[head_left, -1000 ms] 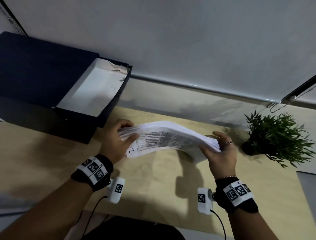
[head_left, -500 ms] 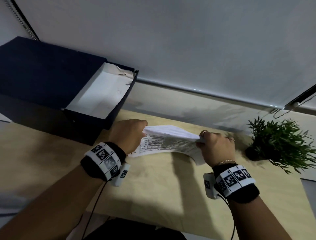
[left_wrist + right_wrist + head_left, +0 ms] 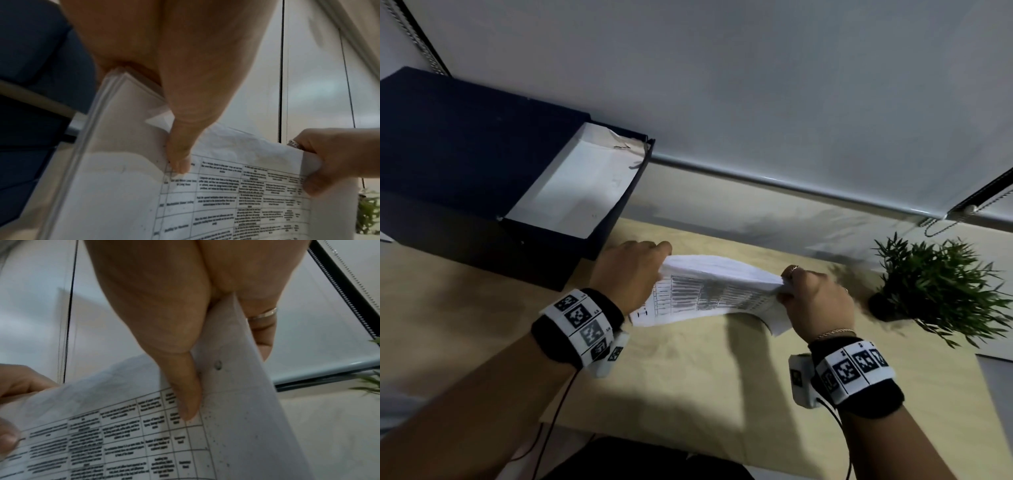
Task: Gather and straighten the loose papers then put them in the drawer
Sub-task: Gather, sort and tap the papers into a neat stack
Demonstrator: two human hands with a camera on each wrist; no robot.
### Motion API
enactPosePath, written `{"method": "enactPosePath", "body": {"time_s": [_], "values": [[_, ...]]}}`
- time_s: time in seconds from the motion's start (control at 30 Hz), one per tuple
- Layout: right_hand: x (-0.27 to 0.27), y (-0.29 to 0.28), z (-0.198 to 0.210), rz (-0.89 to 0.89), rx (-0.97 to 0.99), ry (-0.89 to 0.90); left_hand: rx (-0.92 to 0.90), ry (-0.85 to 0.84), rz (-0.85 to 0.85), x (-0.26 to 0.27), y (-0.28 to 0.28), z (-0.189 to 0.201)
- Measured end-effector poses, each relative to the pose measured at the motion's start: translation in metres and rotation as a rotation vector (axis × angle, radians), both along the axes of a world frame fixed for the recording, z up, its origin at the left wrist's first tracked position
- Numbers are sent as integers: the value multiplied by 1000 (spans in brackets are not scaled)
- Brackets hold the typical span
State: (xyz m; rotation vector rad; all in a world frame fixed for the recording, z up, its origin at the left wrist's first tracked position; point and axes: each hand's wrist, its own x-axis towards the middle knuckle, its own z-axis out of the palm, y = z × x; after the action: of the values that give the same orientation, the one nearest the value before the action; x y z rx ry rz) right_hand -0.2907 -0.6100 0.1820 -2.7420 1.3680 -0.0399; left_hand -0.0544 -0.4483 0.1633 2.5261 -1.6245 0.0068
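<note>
A stack of white papers (image 3: 715, 291) with a printed table on the near face stands on its long edge on the wooden desk (image 3: 688, 377), tilted toward me. My left hand (image 3: 633, 274) grips its left end, thumb on the printed face (image 3: 179, 162). My right hand (image 3: 811, 301) grips the right end, thumb in front and ringed fingers behind (image 3: 189, 402). The papers (image 3: 123, 426) fill both wrist views, and the sheets (image 3: 226, 194) bow slightly between the hands. The dark blue drawer (image 3: 575, 192) stands pulled open at the back left, its white inside bare.
The dark blue drawer box (image 3: 448, 150) sits on the desk's left side. A small potted green plant (image 3: 935, 291) stands just right of my right hand. A window blind (image 3: 722, 85) hangs behind, with bead cords at both sides.
The stack, held up flat between both hands a second ago, has been tipped onto its edge and lowered to the desk. Both hands have turned over and closed around its ends.
</note>
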Motion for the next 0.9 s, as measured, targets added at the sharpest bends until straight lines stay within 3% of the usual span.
{"method": "enactPosePath", "body": {"time_s": [0.1, 0.17, 0.27, 0.4, 0.53, 0.67, 0.77, 0.9], "values": [[-10, -5, -10, -73, 82, -169, -96, 361, 152, 11, 10, -8], [-18, -13, -21, -186, 189, -458, -313, 666, 282, 14, 20, -18], [-24, -24, -41, -349, 461, -949, -596, 850, 379, -3, 26, -34], [-16, -26, -64, -411, 629, -1084, -739, 1033, 519, -21, 21, -50], [2, -25, -56, -336, 549, -1132, -775, 948, 649, -22, 4, -46], [11, -12, -34, -255, 353, -1351, -1116, 742, 401, -33, -6, -18], [4, 2, -57, -335, 280, -1208, -1041, 703, 387, -36, -3, -44], [-1, 6, -88, -368, 501, -1094, -880, 923, 480, -40, 3, -83]]}}
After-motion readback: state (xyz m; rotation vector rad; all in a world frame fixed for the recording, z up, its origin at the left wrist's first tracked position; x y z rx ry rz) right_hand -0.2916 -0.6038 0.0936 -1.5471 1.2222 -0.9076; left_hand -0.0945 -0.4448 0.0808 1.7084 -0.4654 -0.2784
